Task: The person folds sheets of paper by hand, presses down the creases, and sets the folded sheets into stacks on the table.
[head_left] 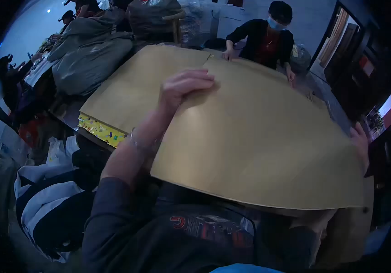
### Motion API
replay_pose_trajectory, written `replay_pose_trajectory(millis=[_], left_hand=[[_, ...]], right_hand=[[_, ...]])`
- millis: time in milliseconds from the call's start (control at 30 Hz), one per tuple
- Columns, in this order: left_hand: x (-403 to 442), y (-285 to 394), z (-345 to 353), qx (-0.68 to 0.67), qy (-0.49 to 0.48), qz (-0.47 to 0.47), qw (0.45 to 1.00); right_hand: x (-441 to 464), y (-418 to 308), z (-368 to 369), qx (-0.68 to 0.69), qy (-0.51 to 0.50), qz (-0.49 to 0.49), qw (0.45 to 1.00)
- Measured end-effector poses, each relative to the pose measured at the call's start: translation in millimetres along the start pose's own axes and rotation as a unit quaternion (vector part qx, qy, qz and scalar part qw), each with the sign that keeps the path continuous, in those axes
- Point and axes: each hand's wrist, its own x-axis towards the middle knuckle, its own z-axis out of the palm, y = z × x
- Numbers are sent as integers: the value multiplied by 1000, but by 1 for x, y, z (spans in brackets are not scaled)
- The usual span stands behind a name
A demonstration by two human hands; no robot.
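Note:
A large brown cardboard sheet (259, 132) spreads in front of me, its near edge bowed and raised close to my body. My left hand (188, 86) is closed at its left edge, fingers together over the top face; the thumb is hidden. At the far right, my right hand (360, 148) holds the sheet's right edge, partly hidden by the board. To the left lies another brown sheet (131, 86). Under its near edge shows a yellow patterned stack or sheet (99, 130).
Across the table stands a masked co-worker (268, 41), hands at the board's far edge. Big grey-green sacks (86, 54) are piled at the back left. Dark and white clothing or cloth (54, 200) lies at lower left. A doorway (336, 41) opens at the right.

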Motion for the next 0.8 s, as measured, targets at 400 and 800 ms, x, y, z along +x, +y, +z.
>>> replay_pose_trajectory(millis=[400,800], left_hand=[[-258,50,10,-67,-343,-202,915],[-248,64,11,47,-465,-270,842]], right_hand=[[-150,-236,61,217,-248,416,848],[-165,-237,92,185,-423,354,813]])
